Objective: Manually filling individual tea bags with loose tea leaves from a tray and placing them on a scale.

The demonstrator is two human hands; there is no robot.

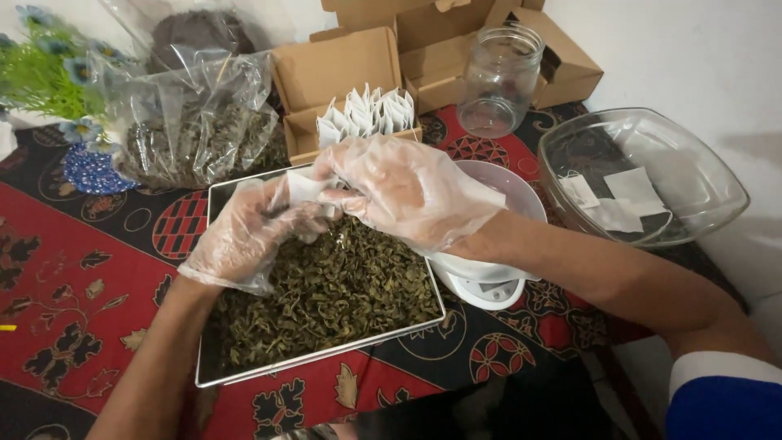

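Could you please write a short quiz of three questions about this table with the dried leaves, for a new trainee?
1. True or false: both hands wear thin clear gloves.
2. What holds the loose dried leaves below the hands? A) the glass jar B) the metal tray C) the glass bowl
3. Fill in: the empty white sachets stand upright in a small cardboard ____.

Key
1. True: the left hand and the right hand are both gloved, and together they hold a small white sachet.
2. B: the dried leaves lie in the metal tray; the glass jar is empty, and the glass bowl holds a few flat sachets.
3. Box: the white sachets stand in the cardboard box.
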